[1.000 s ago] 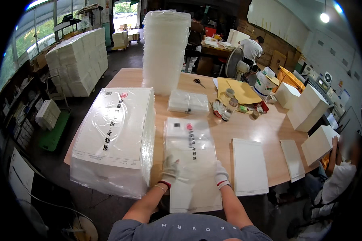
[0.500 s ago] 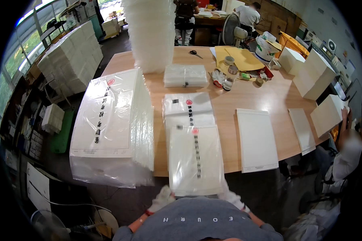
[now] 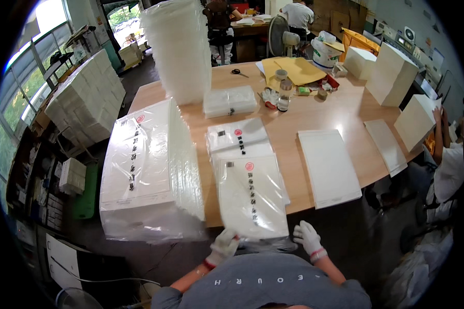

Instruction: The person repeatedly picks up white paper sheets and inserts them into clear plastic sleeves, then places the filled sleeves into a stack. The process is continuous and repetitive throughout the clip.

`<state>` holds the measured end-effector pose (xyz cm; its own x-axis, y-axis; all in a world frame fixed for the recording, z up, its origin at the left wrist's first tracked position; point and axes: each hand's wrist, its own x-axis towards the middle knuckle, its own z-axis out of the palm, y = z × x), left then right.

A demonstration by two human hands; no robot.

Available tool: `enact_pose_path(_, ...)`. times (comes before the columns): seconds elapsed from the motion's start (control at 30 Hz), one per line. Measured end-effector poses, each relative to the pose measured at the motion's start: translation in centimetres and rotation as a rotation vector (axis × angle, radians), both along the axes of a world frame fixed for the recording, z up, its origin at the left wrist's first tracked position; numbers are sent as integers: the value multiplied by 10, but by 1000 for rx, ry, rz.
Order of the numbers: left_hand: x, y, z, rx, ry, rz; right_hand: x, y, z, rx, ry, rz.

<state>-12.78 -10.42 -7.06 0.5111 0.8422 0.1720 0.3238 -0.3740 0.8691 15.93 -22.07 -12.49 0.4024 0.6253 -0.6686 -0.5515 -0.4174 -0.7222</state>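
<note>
In front of me, a clear plastic bag (image 3: 250, 201) with white paper inside, marked in red and black, reaches past the table's near edge. Its loose clear mouth hangs toward me. My left hand (image 3: 225, 244), in a white glove, is closed at the bag's near left corner, apparently pinching its edge. My right hand (image 3: 308, 239), gloved too, is off the bag's right side, fingers stretched out and holding nothing. Beneath the bag's far end lie more flat printed bags (image 3: 242, 135). To the left rises a tall pile of filled bags (image 3: 144, 165); to the right is a white paper stack (image 3: 329, 170).
Behind stand a tall column of clear plastic (image 3: 178, 51) and a folded plastic bundle (image 3: 230, 101). Scissors (image 3: 239, 72), a clear bottle (image 3: 284, 98) and yellow envelopes (image 3: 299, 71) lie farther back. A co-worker's hand (image 3: 437, 114) touches a paper block (image 3: 418, 122) at right.
My right hand has come away from the bag's right side and opened. The left hand stays at the near left corner. The whole view has turned and shifted slightly.
</note>
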Motion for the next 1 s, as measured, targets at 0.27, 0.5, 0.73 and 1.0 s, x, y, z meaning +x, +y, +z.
enact_pose_path(0.27,-40,22,155,492,-182,-24,-98,105,97,578,223,281)
enact_pose_path(0.5,-172,80,164,543,-969,573,-197,182,169,804,483,1015)
enact_pose_path(0.73,-228,75,53,214,-909,970,-222,164,131,723,247,1043)
enact_pose_path(1.0,-13,28,-87,10,63,57,-82,72,10,109,34,709)
